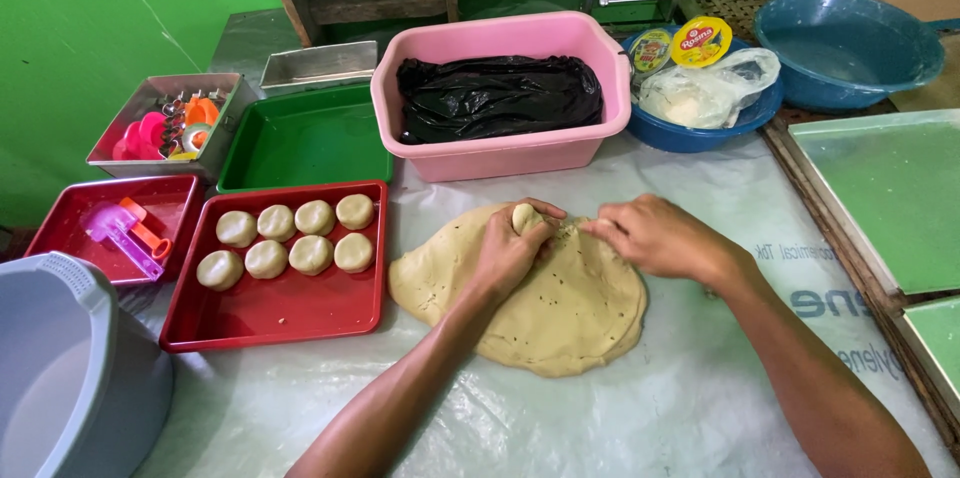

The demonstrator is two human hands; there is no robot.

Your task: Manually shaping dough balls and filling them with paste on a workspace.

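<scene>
In the middle of the frame a wide, flat slab of dough (545,303), pale tan with small dark specks, lies on the plastic sheet (600,418) that covers the table. At its upper edge the left hand (510,248) is closed around a small dough ball (526,217), whose top shows between thumb and fingers; the grip is nearly shut and wraps the ball. The right hand (650,235) is just beside it, its fingers bent and pinching the slab's upper edge, so this grip is also mostly closed, on the slab itself.

I judge that the step in hand is to portion: a piece is pulled from the slab and shaped into a ball. The next move seems to call for separating the ball cleanly while the right hand holds the slab down, then carrying it toward the left.

Left of the slab is a red tray (280,323) with eight dough rounds (290,238) in two rows in its upper half. Further left is a second red tray (60,233) with plastic tools, and a grey bucket (70,378) at the lower left. Above the slab stands a pink tub (500,153) with a black bag (500,96) inside, a green tray (300,143) beside it, and blue basins (850,48) at the upper right
</scene>
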